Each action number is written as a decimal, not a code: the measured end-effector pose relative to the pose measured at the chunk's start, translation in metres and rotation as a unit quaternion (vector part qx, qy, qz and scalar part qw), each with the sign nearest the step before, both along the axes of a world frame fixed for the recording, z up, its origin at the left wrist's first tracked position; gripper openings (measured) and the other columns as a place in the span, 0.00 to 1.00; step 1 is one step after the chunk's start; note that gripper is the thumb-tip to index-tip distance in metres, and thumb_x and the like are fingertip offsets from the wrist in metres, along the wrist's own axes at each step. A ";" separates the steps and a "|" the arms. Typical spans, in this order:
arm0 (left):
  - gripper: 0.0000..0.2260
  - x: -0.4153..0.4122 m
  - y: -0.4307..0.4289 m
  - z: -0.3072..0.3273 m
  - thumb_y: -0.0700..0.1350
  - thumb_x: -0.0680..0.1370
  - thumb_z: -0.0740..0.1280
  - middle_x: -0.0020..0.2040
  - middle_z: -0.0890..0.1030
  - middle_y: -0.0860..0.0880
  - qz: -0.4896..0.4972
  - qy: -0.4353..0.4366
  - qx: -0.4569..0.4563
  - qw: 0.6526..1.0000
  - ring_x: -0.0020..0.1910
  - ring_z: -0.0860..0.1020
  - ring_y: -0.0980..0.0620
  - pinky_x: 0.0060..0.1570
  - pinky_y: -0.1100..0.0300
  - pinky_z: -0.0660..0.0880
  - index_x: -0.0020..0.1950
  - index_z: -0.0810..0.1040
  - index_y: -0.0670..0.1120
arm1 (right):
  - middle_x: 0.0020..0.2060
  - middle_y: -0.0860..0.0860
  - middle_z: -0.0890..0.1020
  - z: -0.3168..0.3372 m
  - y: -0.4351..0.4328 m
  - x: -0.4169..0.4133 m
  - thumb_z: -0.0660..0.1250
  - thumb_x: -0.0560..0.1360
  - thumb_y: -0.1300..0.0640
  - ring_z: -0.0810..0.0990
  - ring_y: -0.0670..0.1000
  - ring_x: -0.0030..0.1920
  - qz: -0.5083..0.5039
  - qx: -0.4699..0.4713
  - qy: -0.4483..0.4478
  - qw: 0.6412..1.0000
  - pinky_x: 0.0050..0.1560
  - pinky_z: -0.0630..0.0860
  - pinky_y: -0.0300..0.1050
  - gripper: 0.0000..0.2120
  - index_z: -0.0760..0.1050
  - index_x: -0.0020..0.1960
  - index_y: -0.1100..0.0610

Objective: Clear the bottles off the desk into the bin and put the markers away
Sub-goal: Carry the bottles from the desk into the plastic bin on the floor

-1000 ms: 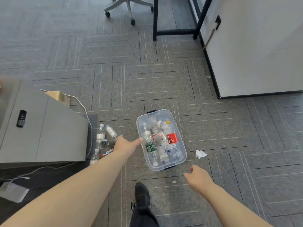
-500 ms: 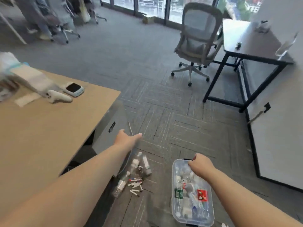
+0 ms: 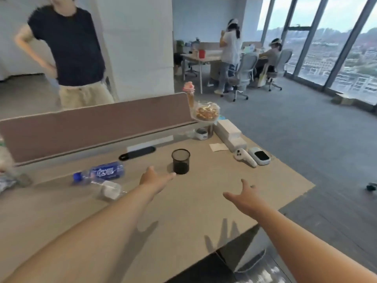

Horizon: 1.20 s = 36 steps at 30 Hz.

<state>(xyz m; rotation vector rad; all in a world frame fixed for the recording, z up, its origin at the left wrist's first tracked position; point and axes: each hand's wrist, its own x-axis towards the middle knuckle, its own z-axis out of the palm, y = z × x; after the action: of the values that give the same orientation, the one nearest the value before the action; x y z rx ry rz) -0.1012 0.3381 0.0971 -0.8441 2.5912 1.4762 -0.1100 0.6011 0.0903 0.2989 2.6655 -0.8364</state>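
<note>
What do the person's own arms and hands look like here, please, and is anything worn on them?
Both arms are bare as far as they show, with no sleeves in view. The left hand and the right hand are ungloved. No watch, band or ring shows on either, though the picture is too soft to rule out something small.

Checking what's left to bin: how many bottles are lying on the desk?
2: a blue-labelled bottle left of the mesh cup, a clear bottle just nearer the camera. Blurred things at the left edge may hide more.
</note>
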 end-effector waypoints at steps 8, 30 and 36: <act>0.42 0.041 -0.163 -0.042 0.63 0.60 0.75 0.64 0.77 0.46 0.129 -0.084 0.023 0.988 0.61 0.76 0.44 0.57 0.55 0.74 0.70 0.70 0.46 | 0.74 0.59 0.58 -0.029 -0.180 0.002 0.66 0.73 0.41 0.66 0.60 0.71 0.176 0.034 -0.033 0.983 0.66 0.69 0.52 0.41 0.51 0.77 0.55; 0.36 0.071 -0.358 -0.099 0.55 0.72 0.72 0.64 0.76 0.41 0.363 -0.145 -0.015 0.920 0.61 0.77 0.42 0.56 0.56 0.72 0.76 0.61 0.46 | 0.58 0.53 0.74 -0.151 -0.455 -0.096 0.75 0.58 0.38 0.75 0.56 0.60 0.471 0.110 -0.106 0.869 0.54 0.72 0.46 0.39 0.65 0.63 0.51; 0.34 0.035 -0.363 -0.104 0.53 0.71 0.73 0.64 0.76 0.41 0.320 -0.136 -0.035 0.937 0.62 0.76 0.42 0.59 0.56 0.72 0.73 0.65 0.45 | 0.53 0.51 0.76 -0.134 -0.426 -0.121 0.76 0.56 0.37 0.77 0.54 0.55 0.425 0.091 -0.065 0.898 0.49 0.73 0.45 0.37 0.67 0.59 0.52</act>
<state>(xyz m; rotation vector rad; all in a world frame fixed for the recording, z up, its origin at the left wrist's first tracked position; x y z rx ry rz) -0.0662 -0.0247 -0.0065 -1.8814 2.2710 1.2383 -0.2308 0.1753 -0.0434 -0.7073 2.3635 -0.2672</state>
